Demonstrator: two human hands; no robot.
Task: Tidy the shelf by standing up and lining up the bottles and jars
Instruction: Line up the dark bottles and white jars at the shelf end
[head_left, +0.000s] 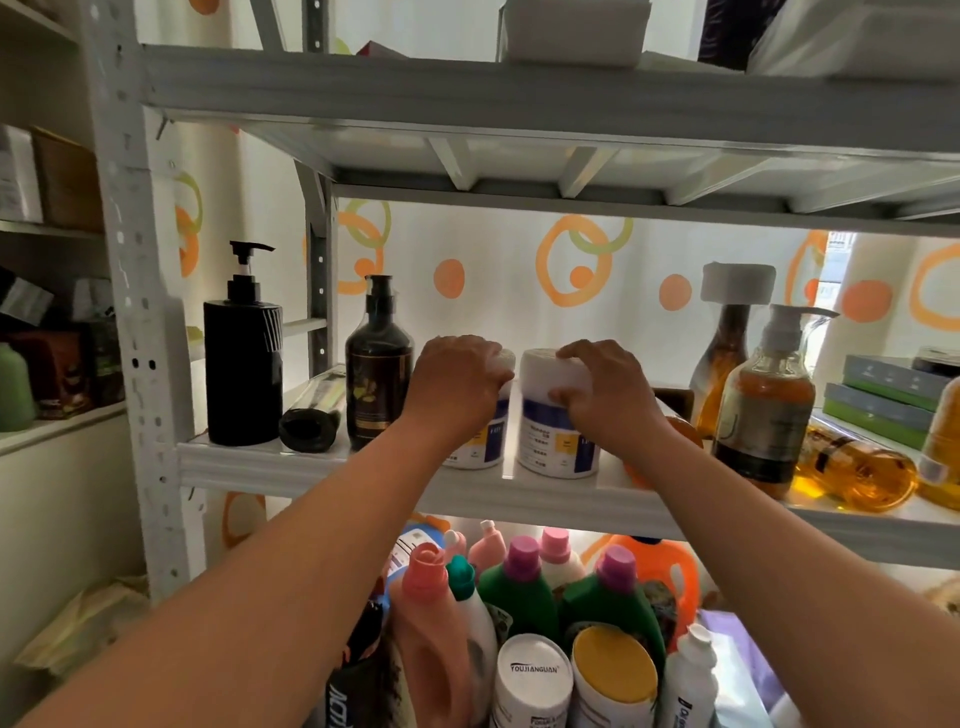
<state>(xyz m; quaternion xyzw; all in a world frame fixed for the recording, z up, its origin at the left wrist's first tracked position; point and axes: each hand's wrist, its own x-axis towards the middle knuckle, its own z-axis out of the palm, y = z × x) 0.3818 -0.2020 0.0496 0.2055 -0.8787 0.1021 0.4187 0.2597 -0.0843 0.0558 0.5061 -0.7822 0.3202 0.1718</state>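
White plastic jars take the middle of the head view: two of them stand upright, just beside each other, near the front edge of the middle shelf (322, 462). The left hand (457, 387) wraps over the lid and shoulder of the left jar (491, 441), and the right hand (605, 395) is clasped around the upper part of the right jar (558, 431), thumb on the front and fingers over the lid. Both grips are closed on their jars.

To the left, a black pump bottle (243, 358) and a dark brown pump bottle (378, 374) already stand upright, but a dark tube (310, 423) lies on its side between them. To the right, a clear pump bottle of amber liquid (763, 405) and a taller bottle with a white cap (727, 343) stand, while an amber bottle (857, 473) lies flat at the front.

Judging from this, the job looks roughly half done: the jars are being lined up, and the lying tube and amber bottle remain to be stood up. The lower shelf's detergent bottles (519, 587) are crowded but upright.
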